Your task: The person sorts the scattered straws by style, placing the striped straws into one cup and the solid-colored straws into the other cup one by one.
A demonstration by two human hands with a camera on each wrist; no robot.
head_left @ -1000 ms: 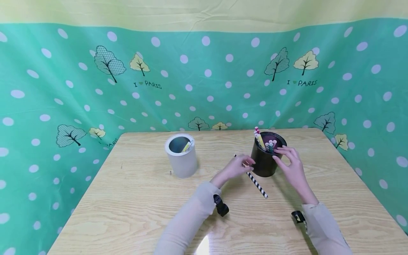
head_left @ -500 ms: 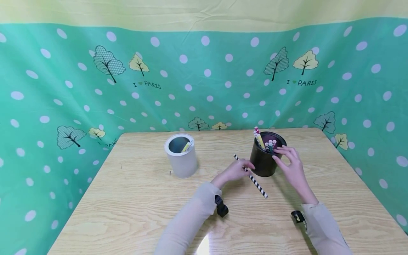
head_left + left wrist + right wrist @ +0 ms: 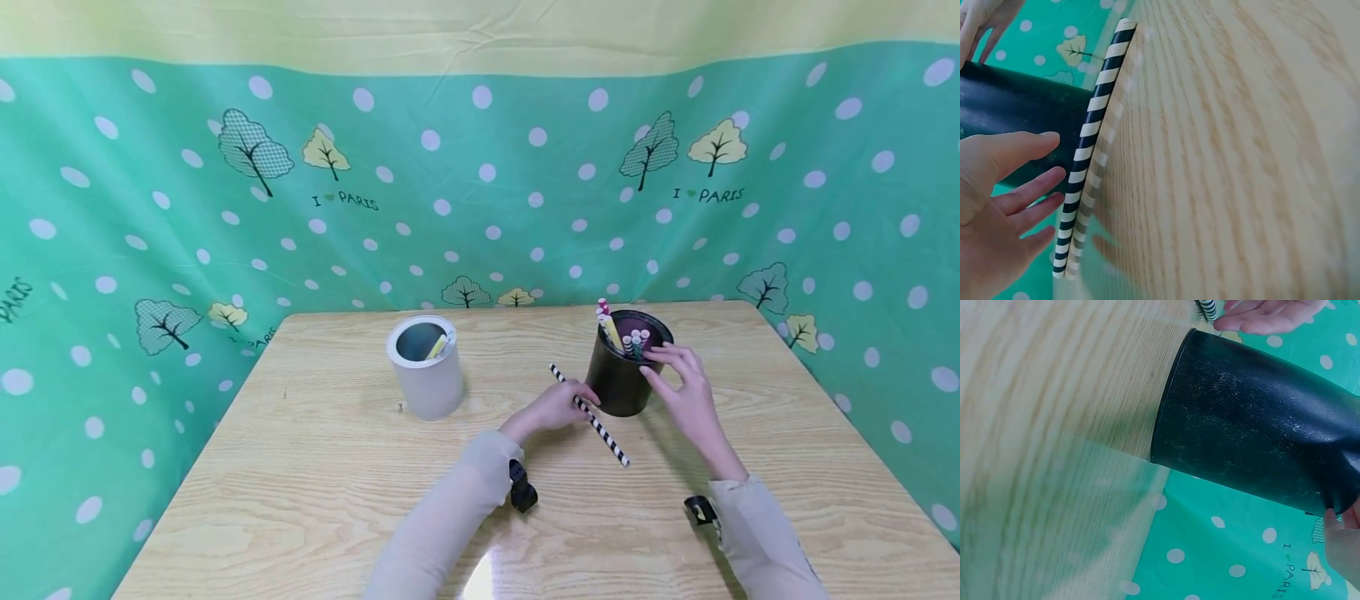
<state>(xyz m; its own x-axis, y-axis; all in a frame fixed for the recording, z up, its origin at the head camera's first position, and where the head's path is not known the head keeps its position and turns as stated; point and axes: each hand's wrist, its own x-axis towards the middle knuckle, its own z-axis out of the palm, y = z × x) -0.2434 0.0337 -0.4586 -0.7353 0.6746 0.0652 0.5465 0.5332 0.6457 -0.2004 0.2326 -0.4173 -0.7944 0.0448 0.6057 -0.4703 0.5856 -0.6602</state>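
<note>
In the head view a black-and-white striped paper straw [image 3: 609, 442] lies slantwise on the table in front of a black pen holder [image 3: 621, 385]. My left hand [image 3: 557, 406] is over the straw's middle. The left wrist view shows its thumb and fingers [image 3: 1025, 187] spread beside the straw [image 3: 1094, 119], not closed round it. My right hand [image 3: 686, 385] pinches the right side of the pen holder's rim, thumb outside and fingers over the edge. Several coloured paper straws [image 3: 636, 342] stand in the holder. The right wrist view shows the holder's dark wall [image 3: 1247, 419] up close.
A white pen holder [image 3: 431, 385] with a yellow stick-like piece [image 3: 437, 346] inside stands left of the black one. Both are on a pale wooden table [image 3: 300, 483]. Behind it hangs a green dotted cloth [image 3: 480, 225].
My left hand has shifted slightly down and toward me over the straw, showing more of its far end. The right hand stays at the rim; the straw has hardly moved.
</note>
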